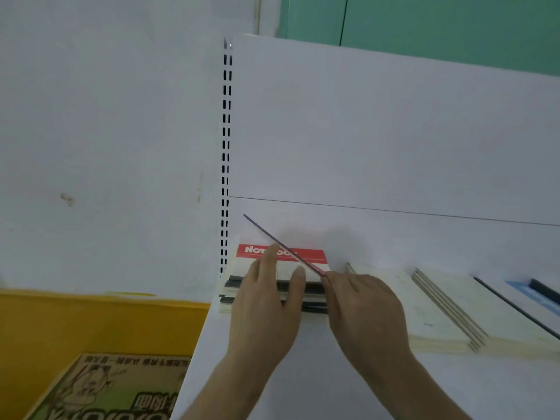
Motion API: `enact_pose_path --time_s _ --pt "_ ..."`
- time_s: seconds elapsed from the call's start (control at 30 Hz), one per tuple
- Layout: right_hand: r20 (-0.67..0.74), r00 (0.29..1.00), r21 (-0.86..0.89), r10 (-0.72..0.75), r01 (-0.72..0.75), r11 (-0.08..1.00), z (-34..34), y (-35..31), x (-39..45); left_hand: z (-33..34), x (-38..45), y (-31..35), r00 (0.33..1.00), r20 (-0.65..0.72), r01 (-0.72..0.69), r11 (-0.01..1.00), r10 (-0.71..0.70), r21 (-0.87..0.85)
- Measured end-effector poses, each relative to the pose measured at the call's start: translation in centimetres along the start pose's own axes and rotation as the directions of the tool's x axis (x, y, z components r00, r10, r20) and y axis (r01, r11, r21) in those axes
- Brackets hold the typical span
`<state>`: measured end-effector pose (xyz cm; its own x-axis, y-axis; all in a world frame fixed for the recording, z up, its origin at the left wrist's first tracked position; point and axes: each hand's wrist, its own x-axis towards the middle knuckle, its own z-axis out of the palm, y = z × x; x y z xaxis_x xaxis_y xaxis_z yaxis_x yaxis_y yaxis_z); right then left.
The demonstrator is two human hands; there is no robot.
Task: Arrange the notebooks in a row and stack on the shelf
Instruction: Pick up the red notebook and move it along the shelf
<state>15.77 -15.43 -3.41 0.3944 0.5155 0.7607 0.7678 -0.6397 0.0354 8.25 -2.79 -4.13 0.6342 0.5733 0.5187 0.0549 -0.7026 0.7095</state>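
A stack of notebooks (312, 262) lies at the left end of the white shelf (363, 383); its top cover is white with a red "Notebook" band. My left hand (266, 301) rests on the front of this stack, fingers straight along its top and edge. My right hand (363, 310) pinches a thin red-and-dark notebook (272, 239) seen edge-on, tilted up to the left above the stack. To the right lie cream notebooks (424, 313) in flat overlapping piles.
A slotted white upright (225, 153) stands at the shelf's left end against the wall. A yellow bin (91, 322) below left holds a brown-and-green printed book (115, 389). Dark-edged and blue notebooks (533, 295) lie at the far right.
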Motion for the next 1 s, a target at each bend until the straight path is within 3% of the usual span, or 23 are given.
enact_pose_path --time_s 0.07,0.2,0.33,0.4,0.47,0.53,0.6,0.73,0.83,0.93,1.0 --pt "-0.007 0.998 0.071 -0.063 0.064 0.995 -0.1 -1.5 -0.9 0.3 0.0 1.1 0.97 0.155 0.224 0.943 -0.19 -0.245" --pt "0.027 0.99 0.295 -0.138 0.124 0.947 1.6 -2.7 -2.3 0.2 -0.5 0.8 0.977 0.096 0.211 0.934 -0.191 -0.289" --pt "0.021 1.0 0.256 0.023 -0.028 0.966 2.0 -0.4 -1.9 -1.4 0.0 -1.2 0.97 0.02 0.237 0.918 -0.244 -0.319" --pt "0.136 0.985 0.2 0.105 -0.131 0.971 2.6 1.1 -0.6 -2.3 -0.2 -2.0 0.968 0.009 0.242 0.914 -0.252 -0.325" --pt "0.364 0.927 0.144 0.088 -0.149 0.978 3.7 2.3 0.6 -2.9 -0.7 -2.6 0.959 0.027 0.274 0.904 -0.281 -0.328" --pt "0.492 0.87 0.087 0.018 -0.069 0.994 5.2 3.1 1.5 -3.2 -0.9 -3.3 0.945 0.027 0.316 0.891 -0.325 -0.325" --pt "0.528 0.848 0.034 -0.044 0.031 0.999 5.9 3.5 1.9 -3.5 -1.0 -4.0 0.938 0.026 0.333 0.883 -0.344 -0.331" --pt "0.413 0.905 0.013 -0.103 0.108 0.994 5.0 3.8 2.8 -4.4 -1.5 -4.5 0.932 -0.012 0.339 0.884 -0.361 -0.323" --pt "0.362 0.932 -0.028 -0.021 0.033 0.999 4.4 4.3 3.6 -4.9 -1.7 -4.8 0.93 -0.032 0.335 0.883 -0.365 -0.328" --pt "0.153 0.983 -0.042 0.099 -0.094 0.995 2.6 4.6 4.1 -5.2 -1.7 -4.8 0.93 -0.022 0.332 0.862 -0.367 -0.383" --pt "-0.019 0.981 0.034 0.194 -0.193 0.981 0.9 4.0 3.8 -5.2 -1.6 -4.5 0.935 -0.01 0.317 0.846 -0.355 -0.428"
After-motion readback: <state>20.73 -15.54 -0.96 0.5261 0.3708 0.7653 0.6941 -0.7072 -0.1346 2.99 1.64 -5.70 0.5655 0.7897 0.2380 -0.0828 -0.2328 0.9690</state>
